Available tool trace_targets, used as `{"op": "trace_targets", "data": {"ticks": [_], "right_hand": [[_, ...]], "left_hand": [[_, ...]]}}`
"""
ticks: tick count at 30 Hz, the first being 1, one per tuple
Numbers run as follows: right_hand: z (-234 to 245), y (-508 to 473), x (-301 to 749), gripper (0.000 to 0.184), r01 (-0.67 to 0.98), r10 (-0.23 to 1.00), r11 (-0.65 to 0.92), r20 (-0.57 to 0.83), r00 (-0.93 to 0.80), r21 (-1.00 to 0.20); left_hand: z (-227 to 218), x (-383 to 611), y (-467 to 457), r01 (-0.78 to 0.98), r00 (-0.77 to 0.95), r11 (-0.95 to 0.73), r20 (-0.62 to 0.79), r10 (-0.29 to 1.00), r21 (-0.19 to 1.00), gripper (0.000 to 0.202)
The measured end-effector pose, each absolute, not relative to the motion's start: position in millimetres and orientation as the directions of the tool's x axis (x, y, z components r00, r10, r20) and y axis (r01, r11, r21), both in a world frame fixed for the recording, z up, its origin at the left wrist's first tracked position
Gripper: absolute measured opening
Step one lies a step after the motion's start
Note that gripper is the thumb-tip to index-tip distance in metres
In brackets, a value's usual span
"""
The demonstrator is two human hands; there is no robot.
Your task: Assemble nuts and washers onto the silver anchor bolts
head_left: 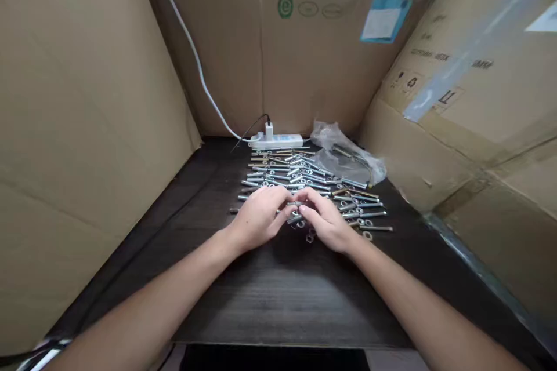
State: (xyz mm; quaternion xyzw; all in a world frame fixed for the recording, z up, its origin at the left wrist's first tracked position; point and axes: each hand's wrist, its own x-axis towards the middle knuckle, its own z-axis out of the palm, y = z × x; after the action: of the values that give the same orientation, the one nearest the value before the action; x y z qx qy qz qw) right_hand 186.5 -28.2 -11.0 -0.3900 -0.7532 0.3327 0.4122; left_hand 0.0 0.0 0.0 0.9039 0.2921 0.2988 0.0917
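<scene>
My left hand (263,217) and my right hand (325,220) meet over the front of a spread of metal hardware, fingertips almost touching. Between their pinched thumbs and fingers shows a small silver bolt (295,203), partly hidden by the fingers. Just below the fingertips lies another silver rod-like piece (295,219), with a hex nut (310,238) and a few rings close by. Behind and to both sides, rows of bolts (368,214) in silver and brass tones lie on the dark tabletop, with nuts and washers (368,236) among them.
A white power strip (282,141) with a plugged-in adapter stands at the back, its white cable (198,61) running up the cardboard wall (226,40). A clear plastic bag (348,156) lies at the back right. Cardboard also encloses the left and right sides.
</scene>
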Motion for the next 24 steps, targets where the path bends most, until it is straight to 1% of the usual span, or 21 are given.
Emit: {"op": "trace_targets", "data": {"ticks": [3,6,7,9,11,13,17,24], "right_hand": [[-8,-26,187,0.017,0.413,0.868,0.487,0.371,-0.331,-0.770],[-7,-21,195,0.023,0.498,0.884,0.461,0.429,-0.186,-0.735],[-7,-18,199,0.024,0.510,0.882,0.447,0.456,-0.118,-0.735],[-8,-14,207,0.026,0.512,0.866,0.431,0.501,-0.002,-0.743],[-9,-11,211,0.026,0.515,0.853,0.423,0.519,0.051,-0.745],[-11,-10,211,0.027,0.526,0.857,0.416,0.514,0.046,-0.741],[-13,-11,205,0.027,0.532,0.878,0.419,0.478,-0.031,-0.736],[-12,-12,204,0.027,0.520,0.878,0.429,0.477,-0.045,-0.739]], "left_hand": [[0,1,0,0.489,0.636,-0.781,0.454,0.624,0.389,0.010],[-1,7,-4,0.504,0.661,-0.772,0.402,0.633,0.388,0.016],[-2,10,-7,0.506,0.687,-0.782,0.379,0.620,0.364,0.018],[-3,16,-14,0.488,0.775,-0.832,0.307,0.552,0.265,0.016],[-5,22,-20,0.461,0.836,-0.868,0.239,0.494,0.184,0.019],[-8,26,-25,0.454,0.855,-0.880,0.207,0.475,0.142,0.020],[-12,26,-25,0.454,0.868,-0.883,0.164,0.468,0.115,0.018],[-7,22,-23,0.463,0.864,-0.875,0.149,0.481,0.141,0.012]]}}
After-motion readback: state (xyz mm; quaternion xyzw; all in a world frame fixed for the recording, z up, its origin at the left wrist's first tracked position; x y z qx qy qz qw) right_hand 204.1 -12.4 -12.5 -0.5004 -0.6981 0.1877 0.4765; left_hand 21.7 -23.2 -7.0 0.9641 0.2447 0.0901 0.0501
